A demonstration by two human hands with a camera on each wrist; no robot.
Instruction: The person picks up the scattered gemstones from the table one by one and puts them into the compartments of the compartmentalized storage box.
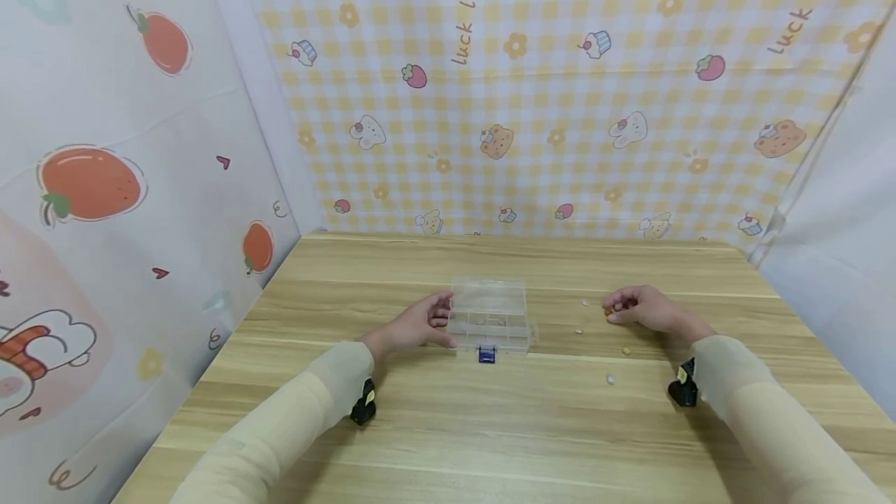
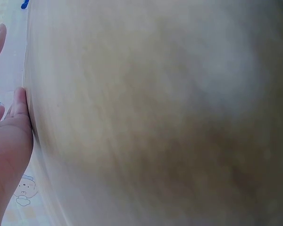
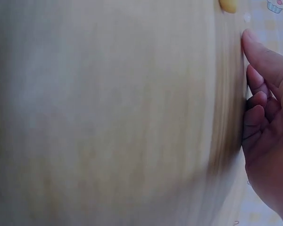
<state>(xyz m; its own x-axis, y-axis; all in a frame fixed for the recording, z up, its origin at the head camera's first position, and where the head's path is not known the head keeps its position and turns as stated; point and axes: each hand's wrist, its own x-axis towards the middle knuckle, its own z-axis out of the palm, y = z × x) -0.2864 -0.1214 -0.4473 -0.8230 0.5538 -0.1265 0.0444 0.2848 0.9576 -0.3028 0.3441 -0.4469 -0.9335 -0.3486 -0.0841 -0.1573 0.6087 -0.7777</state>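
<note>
While I watch from my remote place through the head camera, I see the left hand (image 1: 418, 323) at the left side of a clear compartment box (image 1: 467, 339), with its thumb at the front corner and its fingers farther back, well apart from the thumb. The box stands on the wooden table (image 1: 448, 426), near its middle, and its transparent lid (image 1: 488, 296) is folded back; on the front edge sits a blue latch (image 1: 486, 354). What lies inside the compartments is too small for me to tell. To the right of the box, the right hand (image 1: 652, 309) has its fingers curled, and it pinches an orange-brown piece (image 1: 608, 310) between thumb and fingers. Near this hand, on the side toward me, I see a yellow piece (image 1: 626, 350), and a whitish piece (image 1: 610, 379) lies still closer to me. Two smaller pale pieces (image 1: 578, 331) lie between the box and the right hand.
</note>
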